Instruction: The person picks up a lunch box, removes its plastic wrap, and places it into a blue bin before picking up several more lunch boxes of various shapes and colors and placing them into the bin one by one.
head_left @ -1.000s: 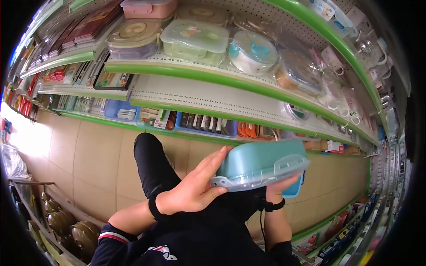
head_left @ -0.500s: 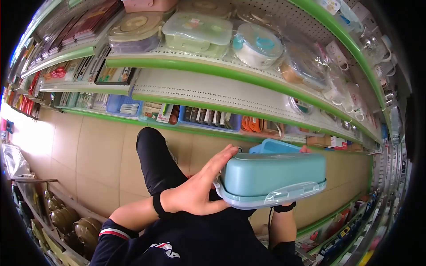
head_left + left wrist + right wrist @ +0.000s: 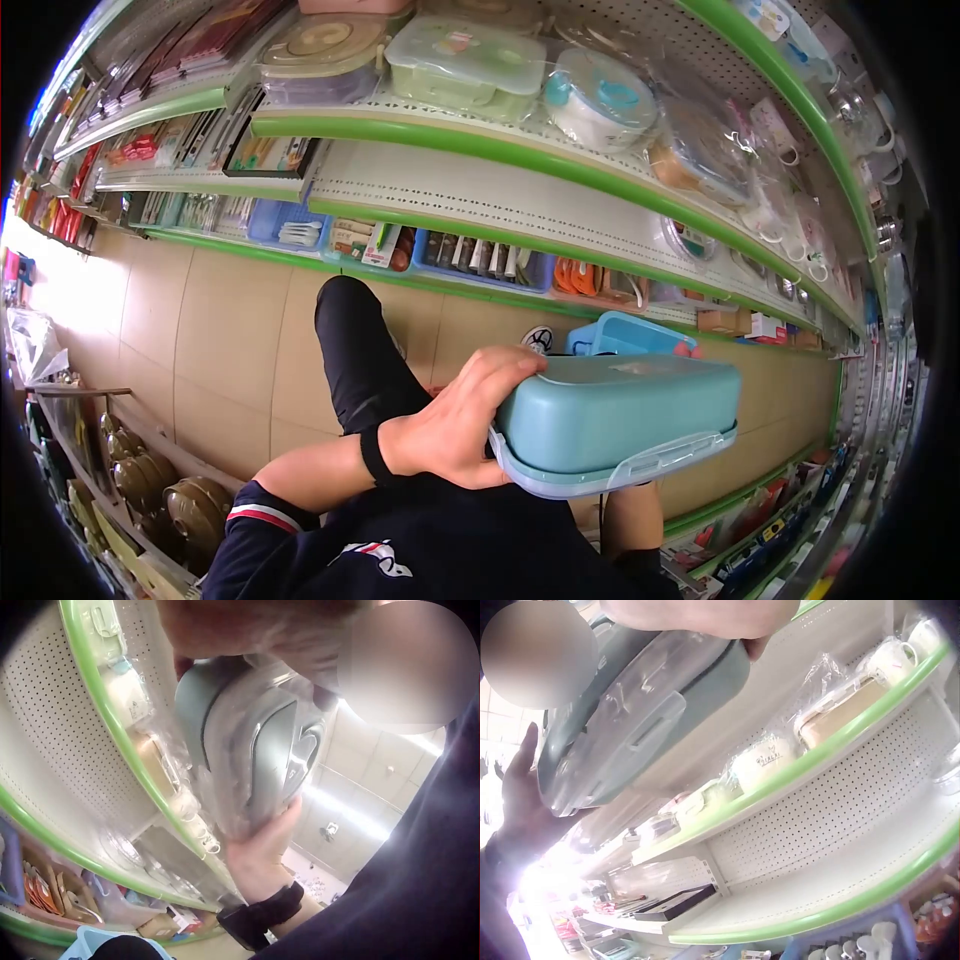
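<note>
A teal lunch box [image 3: 620, 415] with a translucent lid rim and side clips is tilted base-up in front of my torso. My left hand [image 3: 465, 415] grips its left end, fingers over the upper edge and thumb low by the rim. On the other end, my right hand [image 3: 262, 851] holds the box; in the head view the box hides most of that hand, with only fingertips [image 3: 688, 350] showing at the far edge. The lid's clear clips [image 3: 656, 720] face the right wrist camera.
Just beyond the box is a light blue basket [image 3: 640, 335]. Shelves with green edges [image 3: 450, 150] run across the front, bearing wrapped food containers [image 3: 465, 65] and mugs. Bins of small goods [image 3: 485, 260] line the low shelf. Brown pots [image 3: 190, 515] stand at lower left.
The lunch box has turned, showing more of its base and long side, and shifted slightly right. My left fingers have moved further over its end. The blue basket has come into view behind it.
</note>
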{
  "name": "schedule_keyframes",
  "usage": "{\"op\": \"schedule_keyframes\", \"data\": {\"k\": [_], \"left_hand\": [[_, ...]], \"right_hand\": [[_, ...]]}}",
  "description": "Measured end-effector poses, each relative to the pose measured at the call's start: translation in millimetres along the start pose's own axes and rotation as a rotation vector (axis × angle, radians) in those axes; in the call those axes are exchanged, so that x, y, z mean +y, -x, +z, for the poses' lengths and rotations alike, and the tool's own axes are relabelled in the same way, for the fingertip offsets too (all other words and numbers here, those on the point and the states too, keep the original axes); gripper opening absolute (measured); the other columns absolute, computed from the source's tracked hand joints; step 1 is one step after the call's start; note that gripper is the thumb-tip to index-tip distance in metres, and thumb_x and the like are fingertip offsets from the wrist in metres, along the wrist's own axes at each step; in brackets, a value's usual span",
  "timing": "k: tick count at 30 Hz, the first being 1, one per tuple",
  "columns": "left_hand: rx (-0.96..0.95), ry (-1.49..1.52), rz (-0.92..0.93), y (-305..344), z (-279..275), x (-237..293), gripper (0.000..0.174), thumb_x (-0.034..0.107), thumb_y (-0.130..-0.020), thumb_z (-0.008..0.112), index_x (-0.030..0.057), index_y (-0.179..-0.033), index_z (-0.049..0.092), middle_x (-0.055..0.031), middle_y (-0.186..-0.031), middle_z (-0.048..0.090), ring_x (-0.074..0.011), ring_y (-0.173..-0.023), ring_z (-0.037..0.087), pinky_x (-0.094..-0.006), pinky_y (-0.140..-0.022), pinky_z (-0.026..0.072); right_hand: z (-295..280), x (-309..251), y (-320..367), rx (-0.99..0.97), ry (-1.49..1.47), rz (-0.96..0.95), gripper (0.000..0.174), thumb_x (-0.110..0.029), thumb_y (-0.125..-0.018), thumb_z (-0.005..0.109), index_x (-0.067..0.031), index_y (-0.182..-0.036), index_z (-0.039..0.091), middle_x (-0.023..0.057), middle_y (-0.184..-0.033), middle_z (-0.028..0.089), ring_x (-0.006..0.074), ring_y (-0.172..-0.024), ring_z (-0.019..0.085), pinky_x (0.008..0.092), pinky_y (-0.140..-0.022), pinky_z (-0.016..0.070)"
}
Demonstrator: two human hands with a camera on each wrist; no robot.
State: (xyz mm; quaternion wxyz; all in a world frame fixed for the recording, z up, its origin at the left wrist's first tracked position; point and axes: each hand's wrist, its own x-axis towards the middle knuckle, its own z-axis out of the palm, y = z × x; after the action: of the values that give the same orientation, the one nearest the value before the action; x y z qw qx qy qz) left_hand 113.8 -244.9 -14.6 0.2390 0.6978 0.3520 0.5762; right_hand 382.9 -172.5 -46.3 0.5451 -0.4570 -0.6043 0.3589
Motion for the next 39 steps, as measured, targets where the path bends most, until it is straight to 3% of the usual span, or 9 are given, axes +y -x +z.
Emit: {"op": "schedule_keyframes", "data": {"k": [8,17,19,23,27,30,36,37,39], "left_hand": [[0.04,-0.006,0.096,1,-2,-6,0.085,0.029,-0.079,0.077,-0.009,-0.141,0.032,-0.0281,-0.129,0.05,-0.0432,-0.114,0.055,-0.0511,-0.099,0.0447],[-0.024,-0.078,0.067,1,-9,-9,0.086,0.032,-0.081,0.076,-0.0112,-0.14,0.032,-0.029,-0.128,0.05,-0.0384,-0.109,0.057,-0.0415,-0.089,0.048],[-0.05,-0.092,0.039,1,-10,-11,0.087,0.032,-0.08,0.077,-0.0104,-0.14,0.032,-0.0274,-0.127,0.05,-0.0373,-0.109,0.057,-0.041,-0.089,0.0477],[-0.005,-0.051,-0.126,3,-7,-17,0.09,0.036,-0.078,0.08,-0.0076,-0.141,0.032,-0.0242,-0.127,0.05,-0.0369,-0.11,0.056,-0.0427,-0.093,0.0462],[0.155,0.139,-0.359,19,5,-33,0.1,0.052,-0.076,0.084,-0.0043,-0.143,0.035,-0.0222,-0.131,0.051,-0.0346,-0.116,0.054,-0.0445,-0.098,0.0444],[0.311,0.311,-0.467,24,14,-32,0.106,0.062,-0.073,0.083,-0.0044,-0.142,0.038,-0.0207,-0.134,0.051,-0.0325,-0.12,0.054,-0.0436,-0.1,0.0435],[0.304,0.193,-0.361,15,1,-19,0.11,0.07,-0.063,0.085,-0.0046,-0.135,0.048,-0.0208,-0.128,0.058,-0.0343,-0.114,0.06,-0.0409,-0.097,0.0475],[0.249,0.124,-0.293,14,-4,-20,0.121,0.078,-0.063,0.079,-0.0108,-0.136,0.043,-0.0183,-0.125,0.058,-0.0256,-0.112,0.06,-0.04,-0.097,0.0482],[0.234,0.09,-0.175,12,-11,-23,0.123,0.079,-0.061,0.079,-0.0123,-0.135,0.043,-0.0214,-0.123,0.059,-0.0277,-0.109,0.062,-0.0397,-0.093,0.0501]], "right_hand": [[0,-2,2,0.056,0.117,-0.046,0.068,-0.038,-0.102,0.054,-0.0059,-0.155,0.026,0.0121,-0.156,0.035,0.0289,-0.144,0.038,0.0482,-0.12,0.0319],[-3,11,11,0.03,-0.062,0.02,0.077,-0.04,-0.099,0.06,-0.0102,-0.159,0.02,0.0101,-0.163,0.026,0.0289,-0.149,0.029,0.0512,-0.121,0.0283],[-6,18,10,-0.012,-0.042,-0.028,0.07,-0.043,-0.103,0.051,-0.009,-0.158,0.024,0.0119,-0.159,0.031,0.0313,-0.146,0.035,0.0507,-0.118,0.0332],[-22,44,12,-0.015,-0.481,-0.042,0.069,-0.053,-0.104,0.041,-0.0079,-0.154,0.028,0.0137,-0.151,0.042,0.0311,-0.137,0.046,0.0482,-0.11,0.0434],[3,37,15,0.171,-0.273,0.053,0.071,-0.061,-0.101,0.036,-0.0059,-0.144,0.033,0.0128,-0.135,0.051,0.0282,-0.124,0.055,0.044,-0.103,0.0487],[2,51,33,0.166,-0.314,0.119,0.076,-0.068,-0.101,0.027,-0.0085,-0.147,0.041,0.0123,-0.145,0.049,0.0294,-0.131,0.052,0.0458,-0.108,0.045],[5,46,50,0.088,-0.423,-0.025,0.074,-0.058,-0.101,0.031,-0.005,-0.152,0.035,0.0185,-0.152,0.041,0.0336,-0.136,0.047,0.0484,-0.111,0.0422],[4,45,50,0.038,-0.342,-0.044,0.073,-0.058,-0.101,0.032,-0.005,-0.151,0.035,0.0181,-0.152,0.042,0.0332,-0.136,0.046,0.0483,-0.112,0.041],[-5,45,47,-0.058,-0.179,-0.081,0.072,-0.057,-0.101,0.034,-0.0048,-0.15,0.036,0.0172,-0.151,0.043,0.0326,-0.137,0.046,0.0481,-0.114,0.0385]]}}
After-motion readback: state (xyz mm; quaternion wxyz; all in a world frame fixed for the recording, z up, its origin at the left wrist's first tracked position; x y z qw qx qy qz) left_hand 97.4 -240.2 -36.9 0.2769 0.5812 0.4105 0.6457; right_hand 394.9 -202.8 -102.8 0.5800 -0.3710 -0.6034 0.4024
